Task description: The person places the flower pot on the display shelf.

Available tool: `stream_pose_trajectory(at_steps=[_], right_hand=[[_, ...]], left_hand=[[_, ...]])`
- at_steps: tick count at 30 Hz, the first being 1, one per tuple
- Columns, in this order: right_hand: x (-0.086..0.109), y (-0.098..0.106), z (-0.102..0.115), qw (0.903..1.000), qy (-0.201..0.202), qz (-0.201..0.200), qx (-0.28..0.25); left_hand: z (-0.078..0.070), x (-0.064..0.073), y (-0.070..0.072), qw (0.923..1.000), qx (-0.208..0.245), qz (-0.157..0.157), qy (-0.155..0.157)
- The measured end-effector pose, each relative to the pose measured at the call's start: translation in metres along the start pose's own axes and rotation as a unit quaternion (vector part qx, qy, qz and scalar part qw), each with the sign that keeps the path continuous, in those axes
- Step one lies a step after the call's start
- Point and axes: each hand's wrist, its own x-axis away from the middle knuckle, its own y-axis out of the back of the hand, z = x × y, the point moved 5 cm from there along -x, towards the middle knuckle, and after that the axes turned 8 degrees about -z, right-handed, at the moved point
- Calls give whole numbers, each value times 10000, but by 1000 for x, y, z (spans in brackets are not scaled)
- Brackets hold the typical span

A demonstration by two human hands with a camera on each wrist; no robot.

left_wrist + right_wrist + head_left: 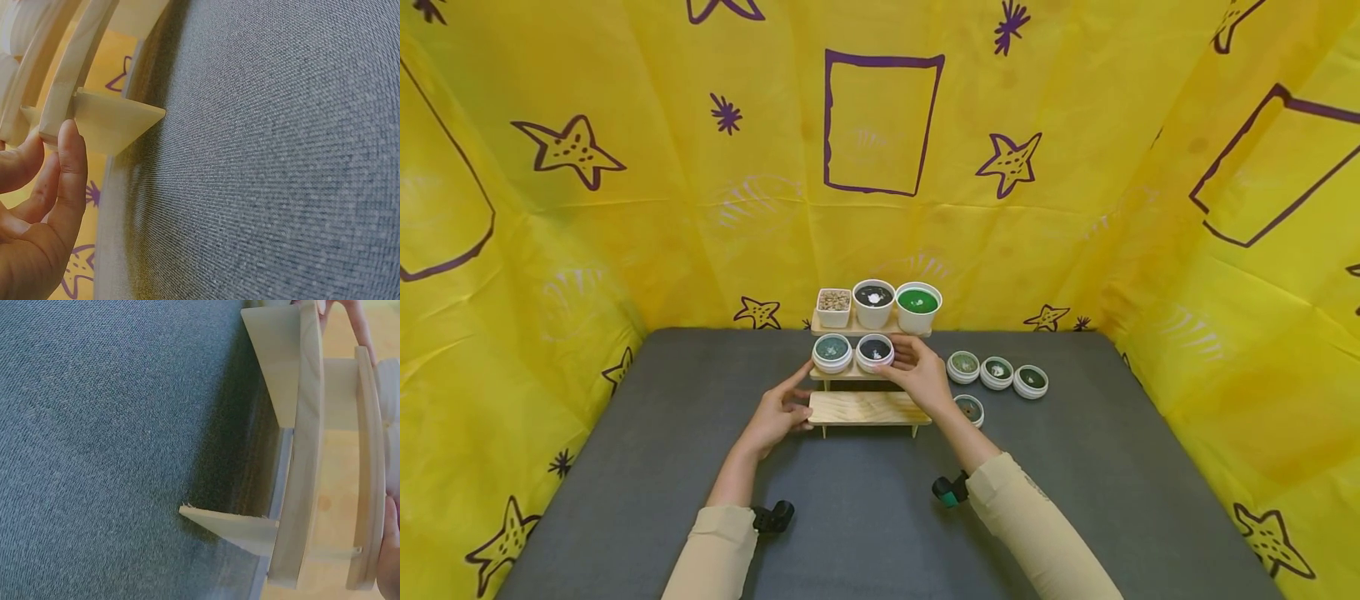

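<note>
Clamped at right grip (921, 375) on dark bowl (875, 350), with thumb at the front and fingers along the right side. Seated, within that hold, on the middle tier (842, 376) of the stand (306, 456). Clamped at left grip (775, 417) on the left end of the lowest tier (850, 408), with index finger extended to the middle tier's end, just beside teal bowl (832, 353). Unclear whether touching that bowl. Loaded on the top tier (868, 332), behind both grips, with grain cup (833, 308), black cup (873, 305) and green cup (918, 309), in order from left to right. Arranged on the desk (850, 517), right of right grip, in a row of near bowl (963, 367), middle bowl (997, 372) and far bowl (1031, 382). Placed on the desk nearer than that row, at brown bowl (970, 410), partly hidden by the right wrist. Enclosed behind and at both sides of the grips by yellow cloth (662, 233) with purple drawings.
</note>
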Motion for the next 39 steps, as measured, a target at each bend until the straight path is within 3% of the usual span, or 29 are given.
stream_pose_trajectory(at_steps=[7,21,35,39], right_hand=[[1,13,-2,9999,-27,-24,-130],[3,57,-7,9991,126,-277,311],[9,96,-28,9979,-241,-413,432],[9,105,-34,9965,-254,-427,673]], left_hand=[[0,1,0,10000,5,4,0],[1,0,1,10000,-24,8,-21],[0,1,0,10000,6,42,-14],[-1,1,0,10000,30,55,4]])
